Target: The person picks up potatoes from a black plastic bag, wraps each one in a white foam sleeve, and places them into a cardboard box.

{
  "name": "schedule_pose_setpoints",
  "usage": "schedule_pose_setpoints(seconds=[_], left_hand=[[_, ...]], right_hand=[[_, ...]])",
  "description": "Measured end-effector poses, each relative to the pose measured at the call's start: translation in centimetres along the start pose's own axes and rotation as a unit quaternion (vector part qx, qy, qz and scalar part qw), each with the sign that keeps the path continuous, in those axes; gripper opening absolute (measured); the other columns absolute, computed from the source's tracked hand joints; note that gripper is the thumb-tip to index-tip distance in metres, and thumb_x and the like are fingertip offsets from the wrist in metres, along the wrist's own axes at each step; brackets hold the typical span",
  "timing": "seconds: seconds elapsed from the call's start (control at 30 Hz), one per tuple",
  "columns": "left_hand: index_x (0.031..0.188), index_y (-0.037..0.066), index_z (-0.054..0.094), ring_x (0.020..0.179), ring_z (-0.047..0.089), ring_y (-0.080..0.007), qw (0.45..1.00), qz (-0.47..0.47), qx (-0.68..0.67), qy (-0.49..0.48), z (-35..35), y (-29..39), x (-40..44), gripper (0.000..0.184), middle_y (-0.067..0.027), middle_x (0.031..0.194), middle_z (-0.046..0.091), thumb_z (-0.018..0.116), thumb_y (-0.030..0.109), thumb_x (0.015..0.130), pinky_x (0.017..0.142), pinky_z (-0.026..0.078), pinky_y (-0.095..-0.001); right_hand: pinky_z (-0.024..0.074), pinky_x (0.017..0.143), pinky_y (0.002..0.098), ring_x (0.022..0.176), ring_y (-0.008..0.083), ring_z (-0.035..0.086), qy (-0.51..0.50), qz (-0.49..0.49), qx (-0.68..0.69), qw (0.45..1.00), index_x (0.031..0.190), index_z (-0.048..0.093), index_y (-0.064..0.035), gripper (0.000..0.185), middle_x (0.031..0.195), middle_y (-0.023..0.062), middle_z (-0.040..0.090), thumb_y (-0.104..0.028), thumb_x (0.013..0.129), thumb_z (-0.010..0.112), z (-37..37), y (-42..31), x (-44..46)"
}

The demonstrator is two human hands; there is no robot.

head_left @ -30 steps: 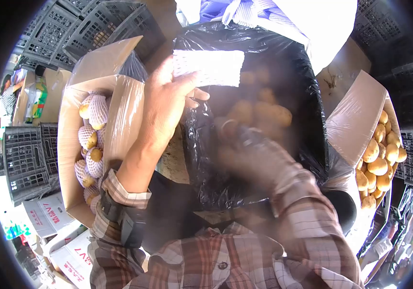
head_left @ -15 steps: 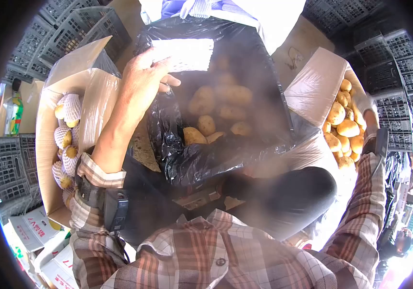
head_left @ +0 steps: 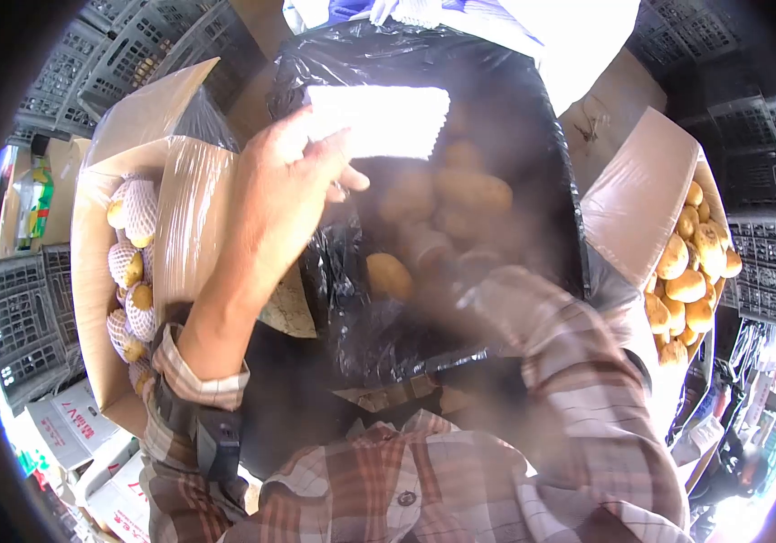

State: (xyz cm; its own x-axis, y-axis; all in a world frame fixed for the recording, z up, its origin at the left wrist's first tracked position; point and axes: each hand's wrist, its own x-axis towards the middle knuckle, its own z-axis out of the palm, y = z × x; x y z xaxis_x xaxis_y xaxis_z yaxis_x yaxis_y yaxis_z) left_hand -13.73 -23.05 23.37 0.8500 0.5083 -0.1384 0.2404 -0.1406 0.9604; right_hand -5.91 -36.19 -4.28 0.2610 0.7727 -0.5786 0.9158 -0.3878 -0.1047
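My left hand (head_left: 302,172) is closed on a white foam net sleeve (head_left: 379,118), holding it flat above the box lined with a black plastic bag (head_left: 361,317). Glare washes out the sleeve's detail. Down inside that lined box is my right hand (head_left: 433,262), blurred and hazy, close to the potatoes (head_left: 474,195); its fingers cannot be made out. One potato (head_left: 389,275) shows just left of it.
On the left stands a cardboard box (head_left: 194,217) with potatoes in white foam nets (head_left: 140,213). A carton (head_left: 637,185) of bare potatoes (head_left: 686,285) is on the right. Black plastic crates (head_left: 26,308) are stacked around, and printed white cartons (head_left: 67,425) lie lower left.
My right hand has moved from the right-hand carton of potatoes across into the black-lined box. My left hand still holds the foam net sleeve; the whole view has shifted slightly.
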Motion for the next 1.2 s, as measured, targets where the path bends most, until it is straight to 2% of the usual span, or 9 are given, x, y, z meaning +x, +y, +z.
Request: schedule_pose_setpoints(seconds=[0.03,0.17,0.27,0.33,0.47,0.53,0.6,0.7,1.2], left_hand=[[0.11,0.0,0.055,0.067,0.061,-0.0118,1.0,0.004,-0.005,0.001,0.1,0.3,-0.1,0.029,-0.0088,0.095,0.063,0.054,0.019,0.087,0.057,0.044,-0.0198],[0.109,-0.001,0.055,0.067,0.061,-0.0116,1.0,0.014,0.006,0.027,-0.4,0.1,0.2,0.028,-0.008,0.093,0.063,0.055,0.017,0.087,0.058,0.044,-0.0196],[0.107,-0.001,0.056,0.066,0.061,-0.011,0.998,0.022,-0.002,0.053,-0.6,0.1,0.3,0.027,-0.0075,0.091,0.063,0.053,0.016,0.087,0.057,0.045,-0.0202],[0.106,-0.001,0.058,0.064,0.06,-0.0103,0.998,0.023,-0.007,0.054,-0.6,0.0,-0.1,0.025,-0.0066,0.089,0.064,0.052,0.014,0.087,0.056,0.045,-0.0202],[0.109,0.002,0.055,0.066,0.061,-0.0114,0.999,0.011,-0.01,0.047,-0.1,-0.3,-0.2,0.029,-0.0072,0.091,0.063,0.055,0.019,0.086,0.056,0.043,-0.0192],[0.109,0.002,0.055,0.065,0.061,-0.0111,0.998,0.026,0.008,0.057,0.5,0.8,-0.6,0.029,-0.007,0.091,0.063,0.055,0.02,0.086,0.056,0.042,-0.0192],[0.109,0.002,0.055,0.065,0.061,-0.0109,0.998,0.038,0.01,0.055,0.0,0.7,-0.7,0.029,-0.0071,0.092,0.062,0.055,0.02,0.086,0.056,0.042,-0.0191],[0.109,0.002,0.055,0.066,0.061,-0.0111,0.998,0.038,0.016,0.05,-0.1,0.7,-1.3,0.03,-0.0071,0.092,0.062,0.055,0.021,0.087,0.056,0.042,-0.0188],[0.107,-0.001,0.051,0.071,0.063,-0.0165,0.991,-0.004,-0.062,0.121,-1.6,1.5,-0.6,0.029,-0.0099,0.093,0.061,0.055,0.019,0.087,0.061,0.045,-0.0223]], right_hand=[[0.0488,0.08,0.0399,0.092,0.0299,0.062,0.089,0.239,0.225,0.94,0.1,0.062,-0.0045,0.028,0.099,0.0152,0.063,-0.021,0.077,0.057,0.1,-0.3,0.7],[0.0499,0.077,0.0396,0.091,0.0302,0.062,0.027,0.111,0.246,0.962,0.099,0.062,-0.0048,0.027,0.095,0.0153,0.064,-0.016,0.074,0.06,-5.1,0.5,-2.4],[0.0495,0.078,0.0406,0.093,0.0315,0.061,-0.084,0.024,-0.096,0.991,0.099,0.062,-0.0062,0.031,0.097,0.0162,0.063,-0.022,0.072,0.063,-7.6,0.9,-4.3],[0.0498,0.078,0.0381,0.091,0.0337,0.06,0.073,0.091,0.23,0.966,0.101,0.061,-0.0089,0.035,0.096,0.0156,0.062,-0.027,0.071,0.064,-11.1,3.8,-7.1],[0.048,0.081,0.0337,0.09,0.0292,0.061,0.136,0.147,0.018,0.98,0.105,0.061,-0.0122,0.041,0.096,0.0127,0.063,-0.035,0.072,0.064,-16.7,12.8,-13.4],[0.0477,0.08,0.0321,0.087,0.0248,0.061,0.351,0.09,0.371,0.855,0.102,0.064,-0.0135,0.043,0.098,0.0112,0.063,-0.039,0.067,0.069,-18.3,18.3,-20.7],[0.0492,0.073,0.0276,0.081,0.02,0.063,0.446,0.25,0.186,0.839,0.093,0.068,-0.0142,0.032,0.091,0.0069,0.066,-0.034,0.067,0.069,-22.0,19.1,-26.8],[0.0496,0.07,0.0299,0.074,0.0214,0.063,0.453,0.321,0.392,0.733,0.1,0.064,-0.0074,0.03,0.091,0.0113,0.065,-0.022,0.074,0.062,-21.8,26.8,-32.3],[0.0449,0.078,0.0433,0.1,0.0331,0.052,0.288,0.2,-0.063,0.934,0.081,0.065,-0.0094,0.038,0.094,0.0132,0.058,-0.046,0.073,0.057,-16.6,11.9,-14.7]])
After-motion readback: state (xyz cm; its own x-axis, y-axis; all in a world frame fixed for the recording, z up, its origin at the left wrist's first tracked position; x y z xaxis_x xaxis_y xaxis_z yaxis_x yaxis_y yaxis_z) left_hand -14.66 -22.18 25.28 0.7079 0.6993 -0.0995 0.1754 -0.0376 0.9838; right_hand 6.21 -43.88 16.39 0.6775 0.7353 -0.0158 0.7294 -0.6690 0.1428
